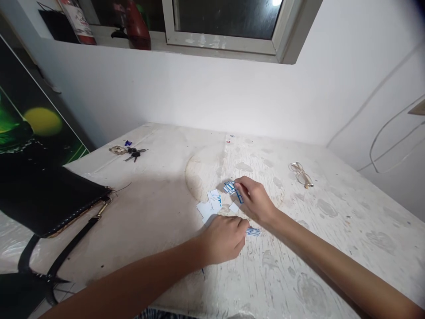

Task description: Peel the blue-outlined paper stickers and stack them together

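My left hand is closed low over the table, fingers curled. A small stack of paper slips with blue lines sticks out at its fingertips. Farther out, my right hand pinches the edge of a small cluster of blue-marked paper pieces. Below those fingers lies another piece with a blue outline, and close by is a plain white piece. Several white paper pieces, one with blue figures, overlap just beyond my left hand. The undersides of both hands are hidden.
A black bag with a strap lies at the left. Keys sit at the back left, eyeglasses at the right. The worn white table meets a wall with a window; bottles stand on its sill.
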Available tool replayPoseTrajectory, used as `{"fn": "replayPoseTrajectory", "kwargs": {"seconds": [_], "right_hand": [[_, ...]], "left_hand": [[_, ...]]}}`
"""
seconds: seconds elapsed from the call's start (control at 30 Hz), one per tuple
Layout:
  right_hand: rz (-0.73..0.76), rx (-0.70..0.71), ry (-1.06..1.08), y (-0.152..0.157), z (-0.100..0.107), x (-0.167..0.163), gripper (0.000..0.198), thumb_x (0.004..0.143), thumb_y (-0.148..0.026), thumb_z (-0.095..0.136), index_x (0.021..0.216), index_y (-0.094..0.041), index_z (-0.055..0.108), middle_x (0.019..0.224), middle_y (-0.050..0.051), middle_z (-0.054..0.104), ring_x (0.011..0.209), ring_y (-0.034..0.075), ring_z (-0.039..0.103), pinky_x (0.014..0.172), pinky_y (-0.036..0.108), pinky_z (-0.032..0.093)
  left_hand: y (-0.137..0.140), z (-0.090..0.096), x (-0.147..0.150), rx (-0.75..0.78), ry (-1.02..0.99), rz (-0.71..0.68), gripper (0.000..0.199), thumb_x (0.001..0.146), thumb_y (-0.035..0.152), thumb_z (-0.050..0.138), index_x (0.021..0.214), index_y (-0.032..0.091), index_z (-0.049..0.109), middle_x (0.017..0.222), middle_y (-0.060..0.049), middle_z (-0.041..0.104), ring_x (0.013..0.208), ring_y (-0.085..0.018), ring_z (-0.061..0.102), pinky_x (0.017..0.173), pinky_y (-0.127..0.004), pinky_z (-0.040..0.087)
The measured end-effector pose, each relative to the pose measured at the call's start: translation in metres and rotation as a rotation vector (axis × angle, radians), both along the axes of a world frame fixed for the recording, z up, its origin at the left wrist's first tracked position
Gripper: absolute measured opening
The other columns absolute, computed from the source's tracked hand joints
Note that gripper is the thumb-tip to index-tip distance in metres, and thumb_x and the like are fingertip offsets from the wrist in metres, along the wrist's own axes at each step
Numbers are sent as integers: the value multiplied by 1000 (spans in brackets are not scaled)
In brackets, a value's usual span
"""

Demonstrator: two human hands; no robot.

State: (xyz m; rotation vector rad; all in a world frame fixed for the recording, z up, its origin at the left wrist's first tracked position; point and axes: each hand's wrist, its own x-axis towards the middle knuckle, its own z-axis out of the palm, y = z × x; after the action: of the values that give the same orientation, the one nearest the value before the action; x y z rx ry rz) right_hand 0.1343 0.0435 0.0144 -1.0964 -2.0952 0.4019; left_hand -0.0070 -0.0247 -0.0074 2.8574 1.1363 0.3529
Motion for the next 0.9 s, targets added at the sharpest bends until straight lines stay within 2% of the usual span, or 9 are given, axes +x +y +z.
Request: {"fn": "replayPoseTrajectory", "kwargs": {"seconds": [0.2,0.33,0.43,0.53,0.73,0.9], "right_hand": [[-8,-407,498,-16,1,9,23,84,-36,51,92,-16,59,75,3,59,66,15,54,57,26,43],[9,-563,695,-38,-4,17,30,82,-36,55,108,-21,54,83,3,55,65,13,52,53,25,43],[19,-564,739,-52,-10,26,33,84,-35,53,115,-26,49,88,3,53,66,13,51,53,26,44],[13,-518,654,-60,-15,34,29,85,-34,50,114,-26,52,87,4,52,67,14,51,57,29,46],[10,-438,543,-66,-10,34,17,84,-27,49,95,-22,61,87,4,54,71,15,54,60,28,47],[-33,-409,434,-69,-4,36,8,78,-18,52,80,-20,60,77,1,59,72,15,54,65,28,43]], "left_hand": [[0,2,1,-17,4,36,12,85,20,36,83,18,48,75,-2,60,61,-16,57,50,-27,37],[2,2,1,-59,-23,48,13,86,22,36,91,18,48,81,-2,63,69,-18,60,53,-27,38],[4,1,2,-97,-65,61,14,86,22,37,94,19,47,82,-1,63,70,-18,61,55,-28,38],[6,1,2,-137,-82,81,9,84,23,40,88,19,47,78,-1,63,67,-18,60,54,-28,38],[10,4,3,-207,-95,135,16,79,30,49,70,19,44,58,3,53,53,-14,52,48,-25,32],[12,-2,1,-209,-166,122,20,78,31,51,64,19,42,57,4,51,50,-11,48,48,-24,29]]}}
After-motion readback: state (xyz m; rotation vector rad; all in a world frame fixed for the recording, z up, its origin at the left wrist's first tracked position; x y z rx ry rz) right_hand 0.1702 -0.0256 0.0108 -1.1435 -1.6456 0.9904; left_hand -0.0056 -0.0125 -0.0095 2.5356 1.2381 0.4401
